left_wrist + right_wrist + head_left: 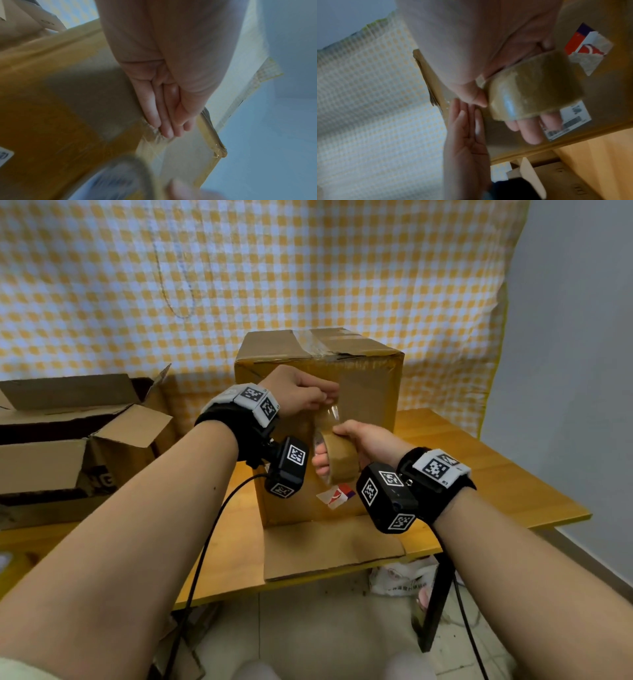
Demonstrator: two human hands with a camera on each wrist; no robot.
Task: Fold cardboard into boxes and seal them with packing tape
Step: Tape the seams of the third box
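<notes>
A tall cardboard box (370, 392) stands on the wooden table (486, 474), with clear tape over its top seam. My left hand (308, 395) presses straight fingers (164, 119) flat on a strip of clear tape (330, 414) on the box's near face. Just below it, my right hand (363, 440) grips the brown tape roll (342, 460), fingers through its core and thumb on the outside (476, 97). The strip runs from the roll (530, 92) up to my left fingers (467, 121). A bottom flap (329, 546) lies flat on the table towards me.
Opened cardboard boxes (68, 440) crowd the table's left side. A yellow checked cloth (308, 268) hangs behind. Torn labels (334, 496) are stuck low on the box's face. Under the table's right edge, a white bag (400, 580) lies on the floor.
</notes>
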